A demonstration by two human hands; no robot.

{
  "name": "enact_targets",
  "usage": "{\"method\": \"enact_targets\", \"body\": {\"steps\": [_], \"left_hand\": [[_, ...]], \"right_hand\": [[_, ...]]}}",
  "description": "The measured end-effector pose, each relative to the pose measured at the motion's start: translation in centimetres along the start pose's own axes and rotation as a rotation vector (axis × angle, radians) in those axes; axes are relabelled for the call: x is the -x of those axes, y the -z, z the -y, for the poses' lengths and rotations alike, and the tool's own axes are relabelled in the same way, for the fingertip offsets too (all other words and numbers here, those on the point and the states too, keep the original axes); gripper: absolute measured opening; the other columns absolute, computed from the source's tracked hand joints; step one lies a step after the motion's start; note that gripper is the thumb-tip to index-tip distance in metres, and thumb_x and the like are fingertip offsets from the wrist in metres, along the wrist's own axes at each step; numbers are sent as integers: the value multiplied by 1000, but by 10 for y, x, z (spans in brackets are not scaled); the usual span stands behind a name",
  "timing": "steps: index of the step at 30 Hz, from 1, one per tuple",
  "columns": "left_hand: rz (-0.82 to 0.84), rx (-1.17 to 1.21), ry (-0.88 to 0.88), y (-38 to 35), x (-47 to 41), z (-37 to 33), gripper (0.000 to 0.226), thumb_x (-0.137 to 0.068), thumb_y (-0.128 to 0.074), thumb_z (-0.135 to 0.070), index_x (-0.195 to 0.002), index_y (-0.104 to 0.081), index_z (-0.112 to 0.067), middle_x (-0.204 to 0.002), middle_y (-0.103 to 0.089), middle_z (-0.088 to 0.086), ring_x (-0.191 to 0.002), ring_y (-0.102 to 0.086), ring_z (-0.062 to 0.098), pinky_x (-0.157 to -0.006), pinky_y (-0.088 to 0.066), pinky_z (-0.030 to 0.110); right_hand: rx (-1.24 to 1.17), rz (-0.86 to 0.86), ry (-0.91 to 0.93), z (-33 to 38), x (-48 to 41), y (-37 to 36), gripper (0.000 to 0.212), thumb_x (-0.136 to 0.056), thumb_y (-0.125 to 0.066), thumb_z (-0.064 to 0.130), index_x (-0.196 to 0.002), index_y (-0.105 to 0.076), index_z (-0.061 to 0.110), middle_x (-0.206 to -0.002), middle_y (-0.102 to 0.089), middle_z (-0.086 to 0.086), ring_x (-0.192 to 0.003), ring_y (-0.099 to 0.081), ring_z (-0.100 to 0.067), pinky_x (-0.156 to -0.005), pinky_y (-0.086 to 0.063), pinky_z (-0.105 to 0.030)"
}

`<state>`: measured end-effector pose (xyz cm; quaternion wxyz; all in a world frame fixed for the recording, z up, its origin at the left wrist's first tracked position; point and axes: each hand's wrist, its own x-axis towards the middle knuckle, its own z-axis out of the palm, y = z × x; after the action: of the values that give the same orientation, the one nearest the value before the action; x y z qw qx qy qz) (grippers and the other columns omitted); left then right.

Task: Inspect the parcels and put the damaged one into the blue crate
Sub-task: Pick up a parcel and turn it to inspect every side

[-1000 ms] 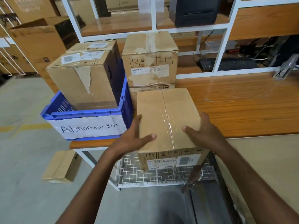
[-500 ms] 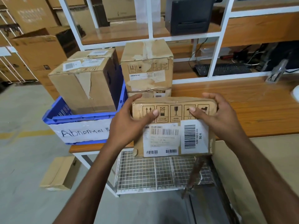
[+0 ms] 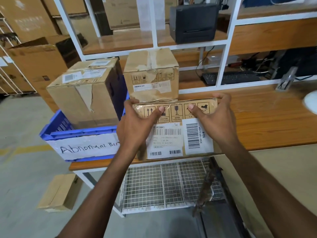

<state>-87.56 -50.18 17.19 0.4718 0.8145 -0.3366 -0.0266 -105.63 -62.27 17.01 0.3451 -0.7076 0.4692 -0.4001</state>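
Observation:
I hold a cardboard parcel [image 3: 173, 140] up over the front edge of the wooden table [image 3: 267, 121], its labelled side with barcodes and handling symbols facing me. My left hand [image 3: 137, 124] grips its left side, thumb on the front. My right hand [image 3: 214, 121] grips the upper right corner, fingers curled over the top edge. The blue crate [image 3: 80, 133], labelled "Abnormal Bin", sits on the table's left end and holds a parcel with torn tape [image 3: 85, 97]. Behind the held parcel stands another parcel [image 3: 151, 74] with scuffed, peeling tape.
A white-framed shelf unit [image 3: 223, 66] rises behind the table, carrying a black printer [image 3: 193, 21] and a keyboard [image 3: 229, 78]. A wire basket [image 3: 164, 184] hangs below the table edge. A small box [image 3: 60, 193] lies on the floor at left. Large cartons [image 3: 34, 60] stand beyond.
The parcel was tipped up from lying flat so its labelled side faces me, then raised slightly. Both hands stayed on it, shifting toward its top edge.

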Motion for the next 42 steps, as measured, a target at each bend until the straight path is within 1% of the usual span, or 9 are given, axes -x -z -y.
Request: {"method": "enact_targets", "body": {"steps": [4, 9, 15, 21, 26, 30, 33, 39, 42], "left_hand": [[-4, 209, 4, 18, -16, -13, 80, -73, -86, -63, -127, -38, -29, -112, -66, -13, -103, -67, 15, -93, -56, 44], [362, 259, -66, 31, -26, -15, 96, -71, -96, -26, -140, -29, -26, -121, -62, -21, -106, -63, -7, -108, -52, 38], [368, 167, -154, 11, -35, 1, 118, -58, -94, -62, -151, -25, -38, -122, -58, -35, -118, -61, -3, -110, -51, 46], [349, 172, -189, 0, -47, 10, 94, -66, -84, -67, -144, -39, -41, -137, -61, -21, -121, -65, 6, -95, -60, 50], [251, -20, -282, -10, -49, 3, 90, -78, -73, -74, -150, -47, -28, -171, -8, -9, -152, -32, 18, -111, -48, 51], [526, -91, -316, 12, -43, 7, 128, -60, -77, -86, -164, -27, -30, -172, 11, -21, -160, -2, 9, -128, -26, 46], [504, -178, -377, 19, -37, 7, 125, -63, -79, -80, -165, -24, -34, -172, 9, -21, -158, -14, 10, -122, -37, 45], [333, -306, -469, 18, -36, 4, 109, -70, -68, -84, -162, -34, -35, -174, -6, -17, -147, -44, 18, -103, -50, 44], [307, -308, -476, 23, -41, 8, 101, -75, -69, -82, -159, -40, -35, -172, -15, -16, -143, -49, 19, -100, -55, 48]], "right_hand": [[-143, 41, -9, 3, -9, 17, 89, -76, -90, 49, -144, -36, 31, -120, -64, 12, -111, -64, -11, -99, -54, -41], [-207, 149, -2, -2, -27, 28, 103, -69, -97, 30, -149, -31, 35, -122, -64, 13, -116, -64, -9, -106, -51, -43], [7, 166, 80, -2, -35, 14, 112, -77, -87, 55, -164, -20, 32, -166, -36, 7, -150, -37, -18, -120, -35, -38], [134, 138, 89, 6, -48, 5, 102, -83, -80, 58, -164, -27, 27, -166, -36, 10, -150, -37, -16, -118, -34, -35], [288, -50, 232, 11, -44, -8, 72, -90, -70, 63, -147, -48, 25, -145, -58, 4, -129, -56, -23, -84, -40, -32], [332, 160, 234, 1, -42, 8, 90, -80, -71, 75, -155, -45, 33, -167, -32, 5, -147, -39, -17, -106, -41, -39], [263, 370, 190, -1, -35, 22, 117, -64, -79, 76, -163, -31, 36, -174, 0, 13, -144, -14, 6, -112, -27, -29], [184, 319, 192, 11, -36, 10, 108, -69, -89, 55, -161, -37, 32, -168, -19, 16, -122, -22, 15, -101, -26, -20], [172, 332, 165, 21, -42, 5, 104, -72, -92, 49, -160, -38, 34, -169, -19, 13, -138, -23, 5, -101, -22, -24]]}}
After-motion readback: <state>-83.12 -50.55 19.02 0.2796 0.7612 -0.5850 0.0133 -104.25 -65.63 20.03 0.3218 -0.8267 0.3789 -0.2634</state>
